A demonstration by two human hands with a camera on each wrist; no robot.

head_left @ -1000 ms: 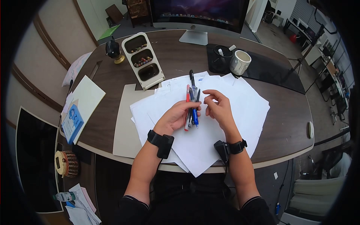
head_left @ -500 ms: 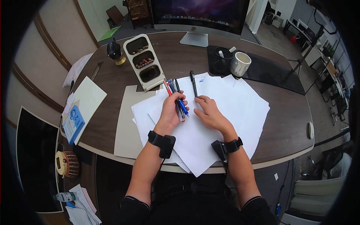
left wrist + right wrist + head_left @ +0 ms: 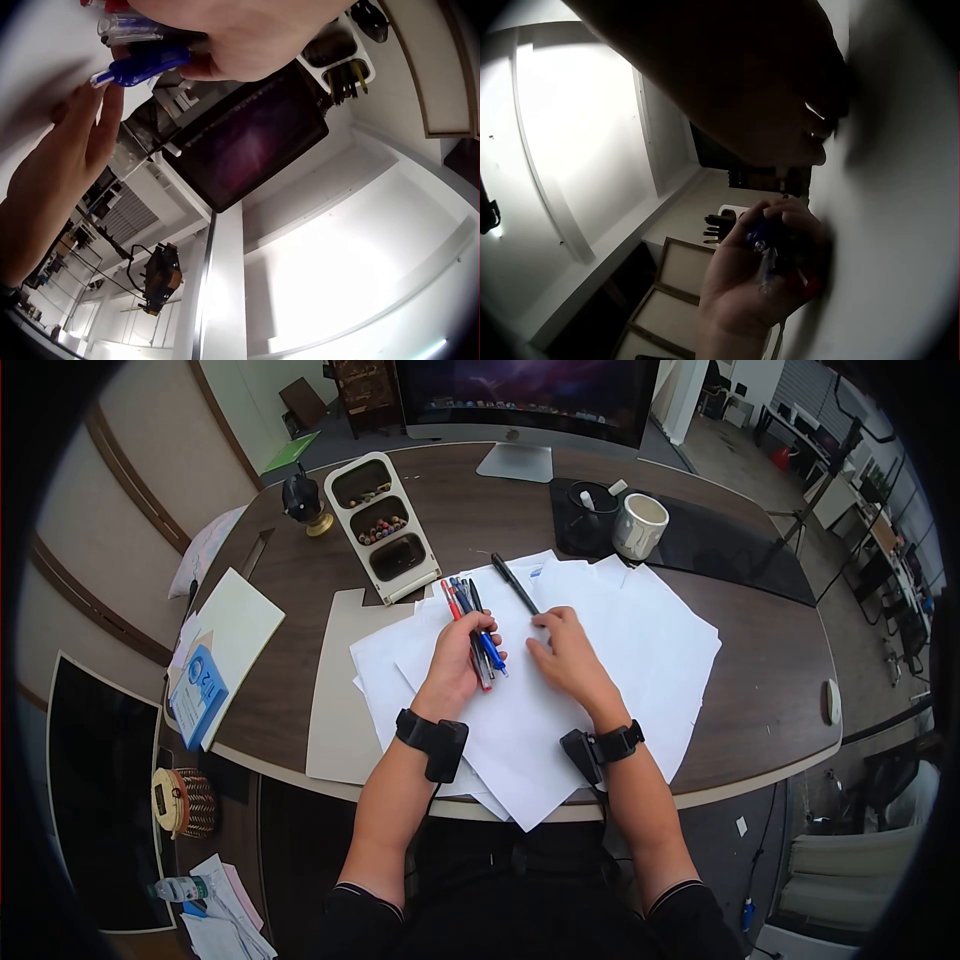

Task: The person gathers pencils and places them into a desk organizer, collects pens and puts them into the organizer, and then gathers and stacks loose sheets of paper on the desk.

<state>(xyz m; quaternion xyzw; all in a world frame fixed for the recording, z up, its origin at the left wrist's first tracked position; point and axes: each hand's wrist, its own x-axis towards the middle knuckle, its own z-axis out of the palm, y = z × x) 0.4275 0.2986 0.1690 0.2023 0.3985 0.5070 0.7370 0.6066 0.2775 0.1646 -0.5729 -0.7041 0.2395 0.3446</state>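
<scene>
My left hand [image 3: 458,660] grips a bundle of several pens above the white papers [image 3: 640,650]. A red pen [image 3: 447,595] and a blue pen [image 3: 493,654] stand out in it; the blue one's tip [image 3: 112,76] points toward my right hand in the left wrist view. On the paper lies a single black pen [image 3: 514,582], slanted, its near end at the fingertips of my right hand [image 3: 572,658]. The right thumb sits apart from the index finger. In the right wrist view the right hand is dark, and the black pen does not show plainly.
Behind the left hand stands a beige organizer [image 3: 428,560] with pencils in its compartments. A mug [image 3: 638,530] and a black mesh cup [image 3: 585,535] stand at the back right on a dark mat [image 3: 720,565]. A monitor [image 3: 530,400] rises at the far edge.
My left hand has carried the bundle left, away from the right hand. My right hand has reached the lone black pen, whose near end has swung right and far end left.
</scene>
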